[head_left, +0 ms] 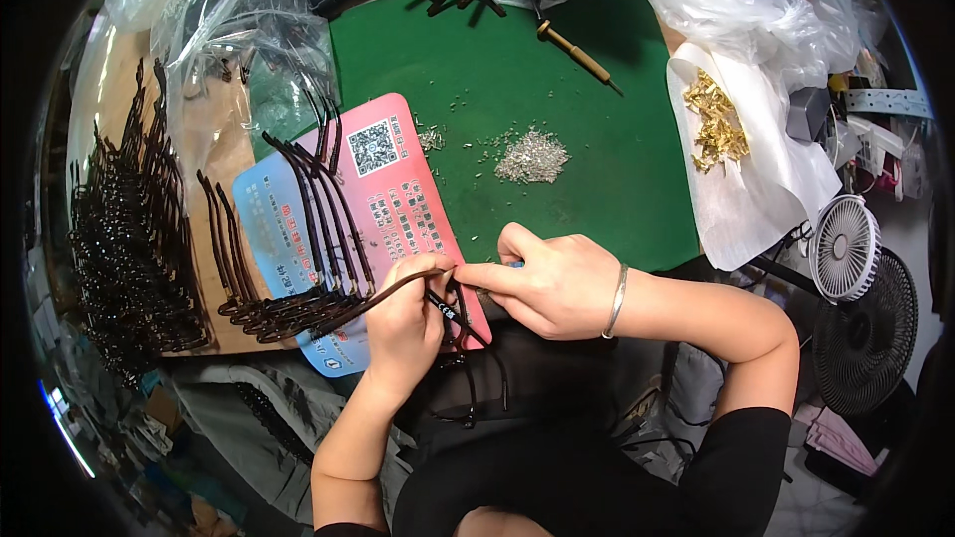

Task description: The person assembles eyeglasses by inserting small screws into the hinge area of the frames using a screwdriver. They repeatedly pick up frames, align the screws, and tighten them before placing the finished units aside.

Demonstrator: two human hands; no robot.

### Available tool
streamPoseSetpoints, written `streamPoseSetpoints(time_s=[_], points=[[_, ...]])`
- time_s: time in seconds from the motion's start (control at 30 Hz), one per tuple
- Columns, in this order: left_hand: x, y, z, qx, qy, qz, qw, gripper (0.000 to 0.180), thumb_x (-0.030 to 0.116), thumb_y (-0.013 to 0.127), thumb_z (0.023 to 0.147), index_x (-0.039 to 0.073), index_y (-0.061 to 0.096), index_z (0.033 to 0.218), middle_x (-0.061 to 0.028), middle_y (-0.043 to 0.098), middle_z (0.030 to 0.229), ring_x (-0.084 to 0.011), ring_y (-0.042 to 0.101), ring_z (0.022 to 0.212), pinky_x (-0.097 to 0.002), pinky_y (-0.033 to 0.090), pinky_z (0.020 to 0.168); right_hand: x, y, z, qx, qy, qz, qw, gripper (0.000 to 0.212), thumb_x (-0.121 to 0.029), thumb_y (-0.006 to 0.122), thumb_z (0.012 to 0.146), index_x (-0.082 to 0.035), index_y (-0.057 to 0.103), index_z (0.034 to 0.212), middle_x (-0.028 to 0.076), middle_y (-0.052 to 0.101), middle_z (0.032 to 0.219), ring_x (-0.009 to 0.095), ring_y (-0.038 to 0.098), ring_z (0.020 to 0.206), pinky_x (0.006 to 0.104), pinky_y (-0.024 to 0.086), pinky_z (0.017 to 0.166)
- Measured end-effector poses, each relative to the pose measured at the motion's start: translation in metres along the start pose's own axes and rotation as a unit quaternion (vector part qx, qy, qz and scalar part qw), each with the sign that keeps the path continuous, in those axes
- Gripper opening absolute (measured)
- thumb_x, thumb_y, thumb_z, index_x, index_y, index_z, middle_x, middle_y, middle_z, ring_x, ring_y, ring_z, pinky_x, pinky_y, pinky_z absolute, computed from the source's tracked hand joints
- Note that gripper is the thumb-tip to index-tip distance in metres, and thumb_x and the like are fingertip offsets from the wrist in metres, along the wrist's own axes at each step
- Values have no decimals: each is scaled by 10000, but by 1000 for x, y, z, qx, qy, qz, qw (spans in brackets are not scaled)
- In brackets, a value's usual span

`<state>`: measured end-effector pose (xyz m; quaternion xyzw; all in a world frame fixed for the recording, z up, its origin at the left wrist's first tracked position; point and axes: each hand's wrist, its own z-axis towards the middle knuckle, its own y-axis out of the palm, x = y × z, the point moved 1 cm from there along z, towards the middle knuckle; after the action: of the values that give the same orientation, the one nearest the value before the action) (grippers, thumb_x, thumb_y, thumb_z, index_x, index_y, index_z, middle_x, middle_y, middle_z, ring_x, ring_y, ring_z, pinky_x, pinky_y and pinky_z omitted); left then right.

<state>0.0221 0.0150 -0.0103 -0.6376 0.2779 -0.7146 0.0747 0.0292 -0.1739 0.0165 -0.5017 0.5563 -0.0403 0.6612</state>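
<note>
My left hand [406, 318] is closed around a long, dark brown eyeglass temple [370, 308], whose curved end points left. At the temple's other end, my right hand [557, 278] meets it with thumb and forefinger pinched together. A bit of blue shows between the right hand's fingers; I cannot make out what it belongs to. Several more dark temples [333, 224] lie in a row on a pink and blue printed card [267, 194], left of my hands. A few temples hang below my left hand near the table edge. Tiny silver metal pieces [532, 157] are heaped beyond my hands.
The green mat [617, 204] carries a brass-coloured screwdriver [577, 52]. Small gold parts [716, 129] lie on white paper [731, 229] at right, near a white fan [846, 249]. A large stack of dark temples [129, 249] stands at left. Plastic bags [716, 0] line the far edge.
</note>
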Motion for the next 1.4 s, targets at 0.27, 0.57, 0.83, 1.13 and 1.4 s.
streamPoseSetpoints(time_s=[0.27,0.57,0.83,1.13,1.4], points=[[-2,-1,-2,5,7,-1,1000,349,-181,481,662,-16,565,959,-99,557,784,-198,561,640,-285,476,601,0,1,1,5,-4,4,1000,324,-182,555,804,-161,542,1127,159,485,848,293,575,519,378,500,476],[-2,0,-1,18,25,10,999,334,-175,496,667,-10,570,948,-104,560,779,-207,565,627,-285,477,587,0,1,2,8,-11,3,1000,322,-188,553,814,-176,542,1135,145,480,844,281,575,520,369,498,476],[-6,1,2,19,46,42,998,329,-206,399,688,-30,533,931,-71,538,712,-147,562,553,-261,475,537,8,-9,15,-52,-82,-86,992,375,-163,589,753,-103,490,1109,152,474,831,282,566,494,386,475,428],[-3,3,1,27,48,60,997,319,-196,395,677,-26,535,909,-72,529,683,-151,567,543,-270,472,528,9,-4,18,-39,-98,-70,992,281,-141,575,752,-58,485,1004,160,467,815,297,566,488,399,470,423],[-4,6,1,56,67,91,992,329,-188,400,680,-29,541,932,-87,547,701,-168,555,557,-267,466,540,9,-4,17,-24,-106,-136,985,335,-132,600,705,-70,494,1017,149,484,845,260,590,523,375,484,437]])
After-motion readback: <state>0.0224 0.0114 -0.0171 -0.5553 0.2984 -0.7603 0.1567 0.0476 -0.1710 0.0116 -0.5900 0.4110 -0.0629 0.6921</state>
